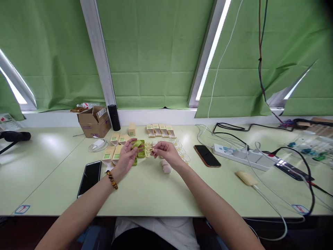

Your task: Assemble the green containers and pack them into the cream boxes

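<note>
Holding the green case (136, 143) is the left hand (127, 155).

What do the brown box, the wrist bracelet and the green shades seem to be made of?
Box: matte cardboard, going by its stiff open flaps. Bracelet: brown and amber beads that look polished; stone or plastic, unclear which. Shades: probably dull fabric, judging by creases and soft folds.

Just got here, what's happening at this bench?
A person's left hand holds a small green case just above the table, and the right hand pinches a small pale piece beside it. More green cases sit between the hands. Four small boxes stand in a row behind, and a black-screened phone lies to the right.
</note>
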Motion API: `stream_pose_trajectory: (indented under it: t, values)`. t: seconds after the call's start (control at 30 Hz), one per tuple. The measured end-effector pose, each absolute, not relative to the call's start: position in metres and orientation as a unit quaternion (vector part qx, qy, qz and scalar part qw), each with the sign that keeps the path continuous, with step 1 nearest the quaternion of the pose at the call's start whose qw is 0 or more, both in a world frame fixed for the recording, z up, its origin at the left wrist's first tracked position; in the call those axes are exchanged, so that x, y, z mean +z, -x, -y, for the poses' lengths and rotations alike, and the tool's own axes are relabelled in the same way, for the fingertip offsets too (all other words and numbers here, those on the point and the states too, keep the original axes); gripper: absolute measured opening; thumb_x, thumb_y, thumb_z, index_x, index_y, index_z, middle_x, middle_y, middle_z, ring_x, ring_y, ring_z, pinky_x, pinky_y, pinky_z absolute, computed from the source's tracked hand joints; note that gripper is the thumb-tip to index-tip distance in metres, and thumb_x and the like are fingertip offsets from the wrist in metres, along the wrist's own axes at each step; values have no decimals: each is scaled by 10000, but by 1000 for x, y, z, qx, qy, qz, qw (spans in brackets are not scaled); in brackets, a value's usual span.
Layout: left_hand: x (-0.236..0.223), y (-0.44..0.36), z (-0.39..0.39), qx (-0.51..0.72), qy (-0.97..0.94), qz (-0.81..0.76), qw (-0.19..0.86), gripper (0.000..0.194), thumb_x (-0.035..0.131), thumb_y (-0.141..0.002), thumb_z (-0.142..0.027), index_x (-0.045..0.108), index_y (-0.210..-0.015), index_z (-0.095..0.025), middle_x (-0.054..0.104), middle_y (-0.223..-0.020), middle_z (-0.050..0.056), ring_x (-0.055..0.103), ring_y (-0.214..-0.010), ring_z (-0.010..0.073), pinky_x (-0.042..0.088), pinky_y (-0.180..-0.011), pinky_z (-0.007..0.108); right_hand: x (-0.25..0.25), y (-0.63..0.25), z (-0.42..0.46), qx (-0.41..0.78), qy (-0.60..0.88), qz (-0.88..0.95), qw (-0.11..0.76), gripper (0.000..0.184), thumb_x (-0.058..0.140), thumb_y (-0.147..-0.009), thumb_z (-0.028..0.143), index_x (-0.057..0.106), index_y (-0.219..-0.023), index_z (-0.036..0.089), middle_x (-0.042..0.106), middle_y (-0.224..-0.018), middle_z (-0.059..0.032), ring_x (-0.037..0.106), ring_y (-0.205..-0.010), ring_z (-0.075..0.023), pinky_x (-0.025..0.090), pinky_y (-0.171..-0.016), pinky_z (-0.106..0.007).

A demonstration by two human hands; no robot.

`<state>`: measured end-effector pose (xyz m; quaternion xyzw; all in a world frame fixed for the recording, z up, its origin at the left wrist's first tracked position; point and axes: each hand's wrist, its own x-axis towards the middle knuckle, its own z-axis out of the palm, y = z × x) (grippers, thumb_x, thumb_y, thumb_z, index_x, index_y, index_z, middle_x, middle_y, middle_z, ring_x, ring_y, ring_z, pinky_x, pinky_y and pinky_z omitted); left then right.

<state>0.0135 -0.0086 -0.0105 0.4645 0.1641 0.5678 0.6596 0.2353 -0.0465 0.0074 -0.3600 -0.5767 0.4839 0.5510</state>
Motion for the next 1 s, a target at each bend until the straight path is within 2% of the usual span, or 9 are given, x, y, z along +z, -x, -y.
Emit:
stream_pose_trajectory:
  t: [0.1,0.23,0.33,0.43,0.57,0.67,0.83,1.0]
  values:
    - [-11,-15,10,559,-467,-165,664,553,844,-855,-216,620,-1360,-214,758,-1167,59,756,-1122,216,524,-1133,392,1,-241,48,572,285,485,596,373,961,-710,400,707,-870,178,775,-781,-39,769,-748,-186,606,-691,-297]
    - [-11,-17,12,533,-484,-156,677,476,822,-888,-247,653,-1333,-216,740,-1243,72,751,-1173,240,502,-1173,410,-5,-239,51,584,277,442,622,417,971,-712,365,688,-977,214,759,-773,3,760,-727,-166,599,-653,-261]
    - [-10,-18,14,508,-489,-152,693,417,799,-918,-282,654,-1304,-216,733,-1265,93,748,-1185,256,522,-1146,422,-5,-235,53,574,265,438,638,373,945,-750,367,648,-936,240,724,-771,30,721,-706,-146,565,-603,-239]
    - [-10,-18,16,494,-482,-156,707,407,765,-950,-312,625,-1319,-214,735,-1250,115,759,-1128,256,579,-1042,428,-4,-232,55,572,249,439,646,335,928,-768,376,645,-875,233,691,-775,29,677,-701,-133,553,-606,-244]
    - [-12,-17,14,501,-467,-155,712,383,754,-956,-306,613,-1295,-200,739,-1200,125,746,-1041,219,610,-898,372,-3,-230,56,575,237,438,649,350,947,-740,364,712,-959,223,707,-822,-2,668,-731,-147,571,-664,-288]
    - [-13,-18,14,506,-462,-147,713,374,766,-946,-298,613,-1274,-203,721,-1227,118,730,-1026,198,598,-896,352,-3,-229,57,561,239,436,661,384,954,-733,354,718,-1004,220,729,-840,-12,670,-711,-147,579,-682,-304]
    - [-16,-19,14,498,-479,-148,708,394,785,-929,-304,615,-1271,-207,715,-1209,102,727,-951,178,595,-883,350,-2,-228,60,550,263,440,659,354,903,-804,422,682,-993,219,726,-755,0,687,-650,-153,575,-601,-283]
    - [-16,-20,14,491,-500,-143,699,485,828,-891,-274,626,-1328,-210,713,-1290,119,718,-1105,199,575,-983,350,0,-224,63,514,282,483,651,359,894,-800,456,665,-957,228,754,-828,-21,731,-683,-178,625,-620,-319]
